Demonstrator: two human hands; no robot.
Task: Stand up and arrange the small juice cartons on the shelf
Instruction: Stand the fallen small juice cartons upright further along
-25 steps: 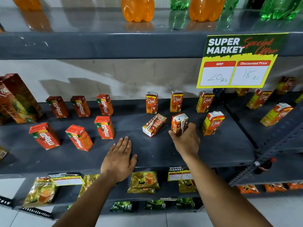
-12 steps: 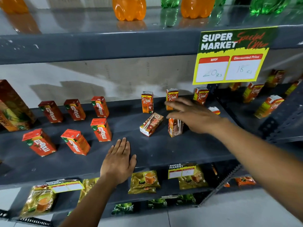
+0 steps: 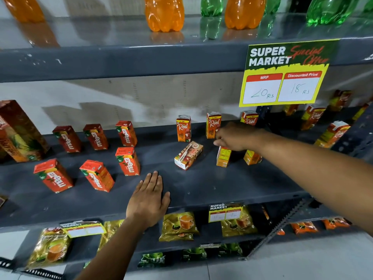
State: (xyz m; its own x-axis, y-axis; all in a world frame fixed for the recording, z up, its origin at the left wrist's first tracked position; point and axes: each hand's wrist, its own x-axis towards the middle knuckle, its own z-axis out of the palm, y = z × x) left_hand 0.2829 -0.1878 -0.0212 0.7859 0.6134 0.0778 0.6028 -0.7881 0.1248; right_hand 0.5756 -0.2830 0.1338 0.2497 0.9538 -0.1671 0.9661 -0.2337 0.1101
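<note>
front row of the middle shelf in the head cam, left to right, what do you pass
Maaza carton → second Maaza carton → third Maaza carton → left hand → fallen Real carton → upright carton under the right hand

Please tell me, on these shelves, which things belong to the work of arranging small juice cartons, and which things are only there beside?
Part of the job:
- fallen Real carton, lying on its side
- upright Real cartons
- Maaza cartons
- middle shelf
- right hand, left hand

Just there:
- soda bottles above
- price sign
- tea packets below
- large pineapple carton
</note>
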